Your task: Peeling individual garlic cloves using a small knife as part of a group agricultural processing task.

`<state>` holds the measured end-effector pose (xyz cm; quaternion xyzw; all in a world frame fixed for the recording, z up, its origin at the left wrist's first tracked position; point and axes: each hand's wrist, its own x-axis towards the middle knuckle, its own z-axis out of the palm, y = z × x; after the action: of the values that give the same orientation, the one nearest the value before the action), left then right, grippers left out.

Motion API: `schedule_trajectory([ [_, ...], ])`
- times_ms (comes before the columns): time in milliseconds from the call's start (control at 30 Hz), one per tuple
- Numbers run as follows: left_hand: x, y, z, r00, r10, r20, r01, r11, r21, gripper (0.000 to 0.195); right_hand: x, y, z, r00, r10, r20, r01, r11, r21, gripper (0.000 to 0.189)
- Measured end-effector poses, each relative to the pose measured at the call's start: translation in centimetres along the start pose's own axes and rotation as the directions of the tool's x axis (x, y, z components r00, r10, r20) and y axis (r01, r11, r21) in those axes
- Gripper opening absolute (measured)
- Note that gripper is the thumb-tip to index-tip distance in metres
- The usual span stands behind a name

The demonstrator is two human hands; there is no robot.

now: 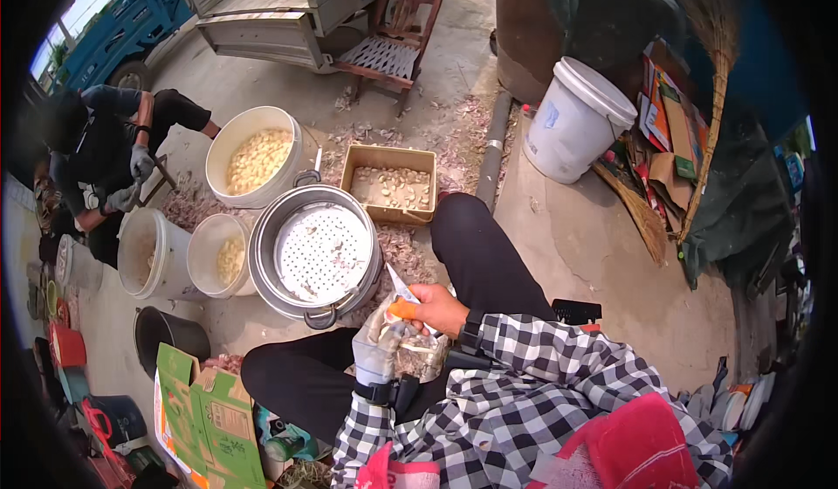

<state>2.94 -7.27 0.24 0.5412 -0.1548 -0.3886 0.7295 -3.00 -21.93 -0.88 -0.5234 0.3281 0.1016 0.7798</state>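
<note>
My right hand is bare apart from an orange finger cover, and it grips a small knife whose pale blade points up and left. Close against it, my left hand wears a whitish glove and curls around a small pale piece of garlic, mostly hidden by the fingers. A container of garlic and dry skins sits in my lap under both hands. Just beyond the blade stands a steamer pot with a perforated insert, holding a few scraps of skin.
Peeled cloves fill a white bucket and partly fill a smaller bucket. A tan basin holds cloves in murky water. Another person works at left. A lidded bucket, brooms and a wooden chair stand farther off.
</note>
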Motion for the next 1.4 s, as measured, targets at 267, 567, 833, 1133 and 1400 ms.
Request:
schedule_trajectory([
  [267,-0.7,0.6,-1.4,0.948,0.022,-0.317,-0.053,0.995,-0.089,0.037,2.1,-1.7,2.9,0.991,0.010,0.137,0.005,0.995,-0.103,0.023],
  [567,-0.9,-1.4,-1.7,0.947,0.134,-0.291,-0.030,0.942,0.336,0.035,2.9,-5.3,3.8,0.928,-0.368,-0.054,0.316,0.703,0.637,0.026],
  [833,-0.7,-2.5,-2.7,0.934,0.081,-0.348,0.043,0.941,0.335,0.032,1.8,-2.3,3.4,0.962,-0.264,0.065,0.233,0.925,0.301,0.030],
  [1133,-0.7,-2.2,-2.9,0.917,0.308,-0.254,-0.047,0.716,0.697,0.036,0.2,-1.9,3.4,0.914,-0.398,0.072,0.404,0.908,-0.111,0.027],
  [1400,-1.2,-2.8,-3.2,0.931,0.278,-0.236,-0.104,0.823,0.558,0.037,-0.4,-2.9,3.5,0.979,-0.204,0.002,0.204,0.978,0.046,0.021],
])
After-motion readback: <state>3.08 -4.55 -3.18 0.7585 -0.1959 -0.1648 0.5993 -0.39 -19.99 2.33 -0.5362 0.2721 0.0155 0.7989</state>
